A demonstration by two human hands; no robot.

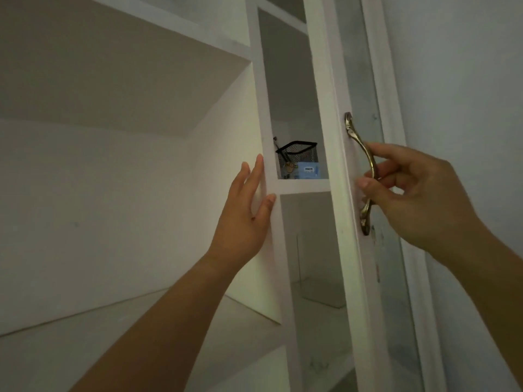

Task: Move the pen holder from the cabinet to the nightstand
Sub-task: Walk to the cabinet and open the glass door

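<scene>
Both arms are up and reaching forward. The left forearm (158, 321) comes in from the bottom at a diagonal, and the left hand (246, 219) is flat with its fingers straight and close together, pointing up - palm side against the cabinet (264, 108) upright, thumb tip resting on its front edge. The right forearm (495, 273) comes in from the lower right. The right hand (416, 193) has its fingers curled around the handle (357, 140) - thumb tucked in front, wrist bent a little.
</scene>
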